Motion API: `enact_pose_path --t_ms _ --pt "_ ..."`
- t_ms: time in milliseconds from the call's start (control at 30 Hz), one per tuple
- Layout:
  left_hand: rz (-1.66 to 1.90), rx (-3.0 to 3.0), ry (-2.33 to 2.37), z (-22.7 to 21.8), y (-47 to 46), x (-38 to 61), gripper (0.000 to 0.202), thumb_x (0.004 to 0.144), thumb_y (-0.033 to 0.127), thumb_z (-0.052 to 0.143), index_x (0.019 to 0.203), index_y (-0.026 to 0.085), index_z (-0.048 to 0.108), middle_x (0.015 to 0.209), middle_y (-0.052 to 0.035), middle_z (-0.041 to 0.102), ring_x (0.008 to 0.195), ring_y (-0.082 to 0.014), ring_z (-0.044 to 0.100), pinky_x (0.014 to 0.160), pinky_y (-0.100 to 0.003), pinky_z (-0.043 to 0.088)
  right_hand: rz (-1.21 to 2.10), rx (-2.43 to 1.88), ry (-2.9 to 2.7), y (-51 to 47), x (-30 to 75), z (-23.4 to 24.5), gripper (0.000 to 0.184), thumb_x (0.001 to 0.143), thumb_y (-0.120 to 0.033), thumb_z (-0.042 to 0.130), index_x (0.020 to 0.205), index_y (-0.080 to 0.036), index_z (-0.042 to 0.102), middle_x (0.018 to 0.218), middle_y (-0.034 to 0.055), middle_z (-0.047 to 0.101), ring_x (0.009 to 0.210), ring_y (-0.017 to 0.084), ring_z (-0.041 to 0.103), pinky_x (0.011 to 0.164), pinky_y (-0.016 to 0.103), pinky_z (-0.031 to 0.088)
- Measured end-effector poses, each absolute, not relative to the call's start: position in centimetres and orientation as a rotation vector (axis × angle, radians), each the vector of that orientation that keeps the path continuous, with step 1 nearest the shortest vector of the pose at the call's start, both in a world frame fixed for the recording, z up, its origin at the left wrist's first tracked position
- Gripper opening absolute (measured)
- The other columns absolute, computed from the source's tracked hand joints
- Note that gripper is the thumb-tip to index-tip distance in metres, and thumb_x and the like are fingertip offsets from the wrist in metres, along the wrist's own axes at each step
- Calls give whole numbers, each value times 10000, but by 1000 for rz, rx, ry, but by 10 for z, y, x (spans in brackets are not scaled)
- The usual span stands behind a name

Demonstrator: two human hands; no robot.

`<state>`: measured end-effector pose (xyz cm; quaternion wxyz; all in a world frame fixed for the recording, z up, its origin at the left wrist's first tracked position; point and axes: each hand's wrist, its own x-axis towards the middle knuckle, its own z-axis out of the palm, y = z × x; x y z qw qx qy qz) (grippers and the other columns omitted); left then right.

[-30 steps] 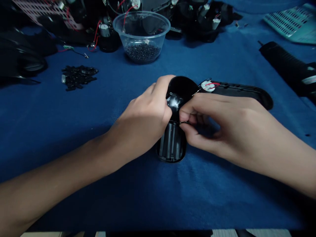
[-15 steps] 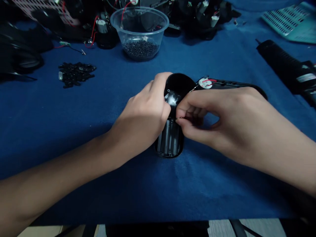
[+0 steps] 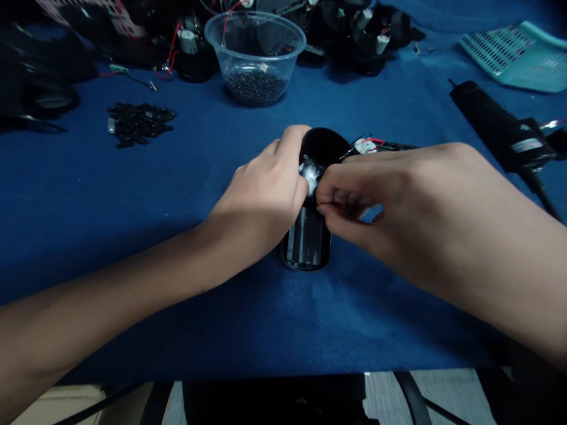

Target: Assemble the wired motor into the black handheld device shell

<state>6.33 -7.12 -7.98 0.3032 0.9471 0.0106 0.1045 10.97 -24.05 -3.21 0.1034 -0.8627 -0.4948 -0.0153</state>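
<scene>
A black plastic shell [image 3: 310,236] with a ribbed battery bay lies open side up on the blue cloth [image 3: 177,177]. My left hand [image 3: 266,195] is wrapped round its left side, thumb on the rounded head. My right hand [image 3: 398,195] pinches a small thin metal piece [image 3: 323,205] at the shell's middle, fingertips closed; the piece is too small to name. Behind my right hand lies a second black shell half [image 3: 390,145] with a small white motor [image 3: 364,146] and red wire.
At the back stand a clear plastic bowl [image 3: 256,56] of small black bits, a heap of black parts [image 3: 137,124], and a pile of black housings with red wires [image 3: 354,29]. A black glue gun [image 3: 500,127] and a teal perforated tray [image 3: 518,56] lie right. The table's near edge [image 3: 283,378] shows.
The view has shifted, so the shell and both hands sit slightly higher in frame. My right hand has come further left over the shell, hiding more of the second half.
</scene>
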Motion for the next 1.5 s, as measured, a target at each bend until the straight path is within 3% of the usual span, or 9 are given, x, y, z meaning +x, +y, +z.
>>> enact_pose_path --t_ms 233,500,733,900,1033,1100,1167,1267,1500 --pt "277 2485 15 -80 -71 62 355 911 270 356 1229 261 513 1060 -44 654 949 -230 644 799 -328 488 46 -2433 -1329 -243 113 -32 75 838 -209 596 825 -246 660 779 -9 693 641 168 624 632 348 450" --pt "247 2475 43 -77 -73 63 391 894 222 377 1267 248 493 1046 -45 660 954 -244 651 837 -349 498 235 -2403 -1147 -248 122 -32 58 832 -239 646 845 -265 695 837 -31 725 744 166 678 730 320 489" --pt "225 2499 39 -75 -72 62 396 907 226 364 1279 212 497 1070 -72 656 950 -271 640 760 -356 486 247 -2377 -1175 -247 123 -35 22 845 -237 656 843 -252 672 858 -11 714 742 177 667 669 347 483" --pt "236 2455 31 -77 -75 63 447 905 240 403 1348 219 461 1220 -78 635 1142 -300 607 922 -385 499 254 -2384 -1208 -244 121 -36 20 848 -227 634 862 -230 648 870 3 705 747 177 662 709 357 507" --pt "479 2491 128 -62 -77 54 574 891 252 468 1444 145 356 1423 -147 434 1300 -313 494 1104 -423 415 207 -2392 -1276 -242 120 -39 30 841 -193 610 864 -206 625 847 21 690 742 175 641 703 330 489" --pt "652 2603 66 -50 -76 49 416 912 283 446 1311 172 493 1375 -111 447 1299 -326 471 1066 -420 433 152 -2384 -1314 -242 119 -41 27 835 -177 604 838 -202 614 804 13 674 707 162 620 674 310 465" --pt "709 2714 -105 -42 -74 46 275 925 258 432 1136 176 588 1168 -78 561 1074 -268 594 922 -398 485 126 -2365 -1342 -242 119 -43 23 841 -181 595 828 -195 608 778 10 663 678 153 605 642 298 446" --pt "270 2635 -351 -41 -69 47 126 888 237 514 971 210 605 849 -11 629 745 -155 608 673 -303 486 142 -2349 -1349 -243 120 -43 55 863 -210 578 815 -196 599 748 15 647 655 160 592 599 300 425" --pt "101 2509 -280 -50 -58 49 105 857 241 589 953 275 612 868 14 676 799 -150 645 695 -296 514 169 -2238 -1383 -245 123 -44 91 927 -226 566 850 -197 603 801 19 649 683 151 581 622 280 420"
